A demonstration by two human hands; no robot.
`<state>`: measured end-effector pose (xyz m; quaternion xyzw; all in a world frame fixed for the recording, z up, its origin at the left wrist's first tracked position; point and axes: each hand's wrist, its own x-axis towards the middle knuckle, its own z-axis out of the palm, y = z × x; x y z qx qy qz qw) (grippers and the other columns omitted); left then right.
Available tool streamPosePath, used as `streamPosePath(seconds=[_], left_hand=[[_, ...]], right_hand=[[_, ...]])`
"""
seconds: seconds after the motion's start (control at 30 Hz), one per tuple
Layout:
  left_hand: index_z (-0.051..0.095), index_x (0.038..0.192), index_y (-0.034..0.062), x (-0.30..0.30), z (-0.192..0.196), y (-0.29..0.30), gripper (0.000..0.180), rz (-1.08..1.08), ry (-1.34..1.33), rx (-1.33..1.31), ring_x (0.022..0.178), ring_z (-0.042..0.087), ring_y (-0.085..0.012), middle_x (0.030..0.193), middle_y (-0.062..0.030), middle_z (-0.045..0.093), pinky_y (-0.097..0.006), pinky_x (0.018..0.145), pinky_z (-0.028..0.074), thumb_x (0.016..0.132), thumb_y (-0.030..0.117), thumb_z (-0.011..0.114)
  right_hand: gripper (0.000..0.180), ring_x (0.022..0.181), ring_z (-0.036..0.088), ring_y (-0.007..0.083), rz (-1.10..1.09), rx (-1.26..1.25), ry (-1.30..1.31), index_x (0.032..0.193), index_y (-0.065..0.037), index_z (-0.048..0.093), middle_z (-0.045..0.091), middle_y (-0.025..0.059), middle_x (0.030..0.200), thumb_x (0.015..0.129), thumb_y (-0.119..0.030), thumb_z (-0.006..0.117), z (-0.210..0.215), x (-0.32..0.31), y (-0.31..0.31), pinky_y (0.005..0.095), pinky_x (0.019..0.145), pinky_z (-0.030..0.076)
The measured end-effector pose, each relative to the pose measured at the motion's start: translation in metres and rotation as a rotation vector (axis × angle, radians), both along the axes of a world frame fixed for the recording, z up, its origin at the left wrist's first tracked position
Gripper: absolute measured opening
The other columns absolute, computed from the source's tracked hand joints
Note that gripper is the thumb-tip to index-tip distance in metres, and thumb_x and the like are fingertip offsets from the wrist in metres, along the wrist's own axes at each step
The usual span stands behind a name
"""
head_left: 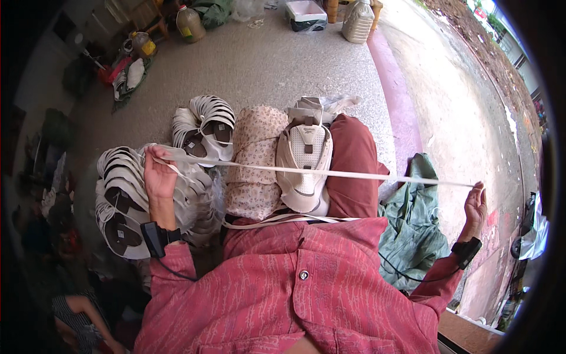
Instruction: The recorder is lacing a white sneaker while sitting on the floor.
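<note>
A long white strip (354, 174) is stretched taut across my lap between both hands. My left hand (158, 176) pinches one end over a fanned stack of white shoe-upper pieces (121, 194). My right hand (475, 203) holds the other end out to the right, above the concrete. A white shoe upper (303, 162) lies on my knees, under the strip, with a loose white strip (277, 221) trailing below it. Both wrists carry black bands with cables.
A second fanned stack of white pieces (206, 124) lies ahead on the grey floor. A green cloth (413, 218) is bunched at my right. Plastic jugs (359, 20), a bottle (190, 23) and a white box (305, 13) stand far ahead. Another person sits at lower left (76, 312).
</note>
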<state>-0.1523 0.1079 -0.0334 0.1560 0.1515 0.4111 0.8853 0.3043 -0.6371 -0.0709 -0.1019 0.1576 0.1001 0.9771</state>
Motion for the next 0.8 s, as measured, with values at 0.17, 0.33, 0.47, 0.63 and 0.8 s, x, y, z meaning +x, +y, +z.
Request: streamPosePath(seconds=[0.17,0.33,0.47,0.63,0.8], left_hand=[[0.063,0.102,0.0032,0.061,-0.002,-0.028,0.025,-0.367,0.325,0.304,0.05,0.034,-0.0016,0.068,0.007,0.044,-0.019,0.039,0.024,0.098,0.026,0.056],[0.069,0.1,0.0033,0.115,0.014,-0.125,0.015,-0.578,0.679,1.214,0.058,0.044,-0.0022,0.068,0.0073,0.046,-0.018,0.05,0.035,0.09,0.013,0.067],[0.07,0.094,0.001,0.154,0.0,-0.154,0.014,-0.59,0.579,1.516,0.071,0.051,-0.0048,0.079,0.003,0.051,-0.019,0.062,0.041,0.082,0.007,0.074],[0.07,0.091,0.0017,0.157,-0.016,-0.157,0.015,-0.48,0.544,1.66,0.071,0.048,-0.01,0.081,0.0002,0.048,-0.024,0.064,0.04,0.078,0.006,0.076],[0.07,0.09,0.0006,0.156,-0.013,-0.164,0.015,-0.463,0.613,1.704,0.073,0.048,-0.0114,0.083,-0.0003,0.047,-0.024,0.066,0.04,0.079,0.007,0.076]], right_hand=[[0.033,0.113,0.061,0.0285,-0.189,-0.205,0.074,0.128,0.006,0.049,0.062,0.0206,0.121,0.096,-0.001,0.052,-0.03,0.042,-0.114,0.0396,0.102,0.05],[0.045,0.097,0.065,0.0199,0.096,-1.09,-0.627,0.134,0.002,0.046,0.065,0.0131,0.113,0.093,-0.009,0.061,0.01,-0.044,0.188,0.031,0.089,0.053],[0.015,0.077,0.066,0.0138,0.549,-1.119,-0.745,0.104,0.002,0.067,0.069,0.0057,0.091,0.091,-0.005,0.064,0.033,-0.16,0.331,0.0288,0.075,0.055],[0.011,0.074,0.063,0.0115,0.593,-1.284,-1.091,0.095,0.001,0.067,0.068,0.0055,0.084,0.084,0.001,0.067,-0.005,-0.202,0.38,0.0251,0.066,0.051],[0.013,0.075,0.063,0.0138,0.578,-1.343,-1.128,0.094,0.0,0.067,0.067,0.0085,0.085,0.082,0.002,0.068,-0.007,-0.203,0.381,0.027,0.066,0.05]])
